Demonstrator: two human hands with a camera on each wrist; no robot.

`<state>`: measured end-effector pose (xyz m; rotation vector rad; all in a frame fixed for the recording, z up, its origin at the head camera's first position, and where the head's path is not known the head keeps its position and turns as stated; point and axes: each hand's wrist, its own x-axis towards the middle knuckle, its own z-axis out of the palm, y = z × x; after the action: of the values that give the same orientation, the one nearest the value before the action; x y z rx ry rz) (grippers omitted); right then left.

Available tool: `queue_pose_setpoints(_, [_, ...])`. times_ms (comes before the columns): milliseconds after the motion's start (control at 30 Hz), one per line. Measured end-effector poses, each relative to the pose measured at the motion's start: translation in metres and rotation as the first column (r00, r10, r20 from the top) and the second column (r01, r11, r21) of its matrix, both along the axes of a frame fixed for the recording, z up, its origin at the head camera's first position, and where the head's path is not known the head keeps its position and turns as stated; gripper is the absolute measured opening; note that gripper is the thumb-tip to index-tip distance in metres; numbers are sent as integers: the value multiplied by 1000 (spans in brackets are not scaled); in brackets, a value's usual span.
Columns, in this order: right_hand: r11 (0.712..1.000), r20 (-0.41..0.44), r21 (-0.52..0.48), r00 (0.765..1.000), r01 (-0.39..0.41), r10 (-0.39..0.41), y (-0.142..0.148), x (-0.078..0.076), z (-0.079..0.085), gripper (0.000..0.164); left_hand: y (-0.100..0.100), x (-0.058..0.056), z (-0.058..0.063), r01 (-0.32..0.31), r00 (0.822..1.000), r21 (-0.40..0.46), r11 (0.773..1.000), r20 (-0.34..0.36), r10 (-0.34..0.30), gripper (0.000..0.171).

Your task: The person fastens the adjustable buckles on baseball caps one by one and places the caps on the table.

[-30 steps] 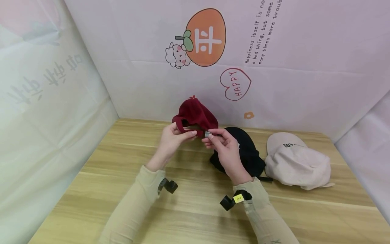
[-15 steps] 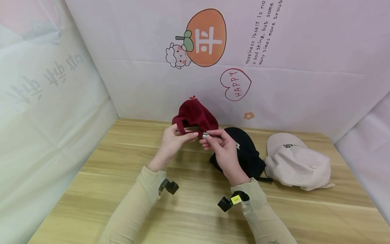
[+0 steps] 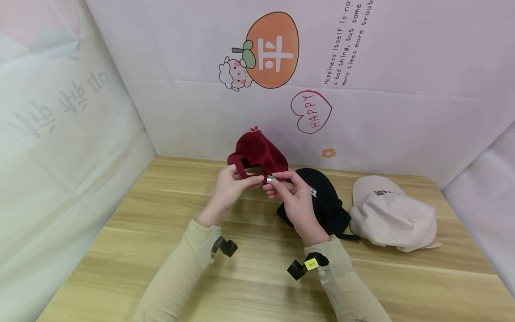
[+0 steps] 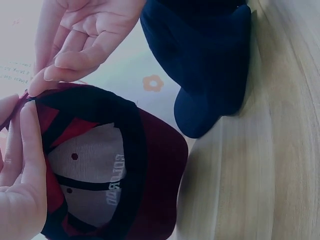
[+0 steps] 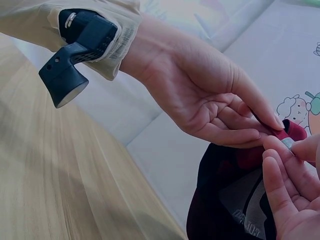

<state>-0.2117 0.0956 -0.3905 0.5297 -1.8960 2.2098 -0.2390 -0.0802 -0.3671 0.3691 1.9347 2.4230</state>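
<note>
A dark red baseball cap (image 3: pixel 257 150) is held near the back wall, its back strap turned toward me. My left hand (image 3: pixel 228 188) pinches the strap between thumb and fingers, left of the silver buckle (image 3: pixel 270 179). From the other side my right hand (image 3: pixel 297 197) pinches that buckle, close to the left thumb. The cap's inside (image 4: pixel 87 165) shows in the left wrist view, lined in grey with dark bands. Just behind the right hand lies a black cap (image 3: pixel 326 201), partly hidden by it. Whether the red cap touches the table cannot be told.
A pale beige cap (image 3: pixel 392 214) lies right of the black one, on the wood-grain table (image 3: pixel 249 286). Printed white cloth (image 3: pixel 193 103) stands as a wall behind the table, with more cloth on both sides.
My right hand has shifted slightly left with the buckle, nearer the left thumb. My left hand has moved a little to the right. The other two caps lie as before.
</note>
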Motion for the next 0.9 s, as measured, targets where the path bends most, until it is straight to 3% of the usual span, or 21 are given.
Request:
queue_pose_setpoints(167, [1000,-4,4,1000,-19,19,0,1,0,23,2,0,-1,-2,1000,-30,1000,4,2,21])
queue_pose_setpoints(533, [999,-8,-31,1000,-8,8,3,0,2,24,-1,-2,-2,40,999,-87,995,-21,-42,28])
queue_pose_setpoints(700, [998,1,-57,1000,-2,2,6,-1,3,24,-4,-2,1,93,995,-22,995,27,-93,32])
queue_pose_setpoints(900, [998,-16,-57,1000,2,-3,8,-1,4,24,-4,-2,2,79,995,15,997,51,-80,28])
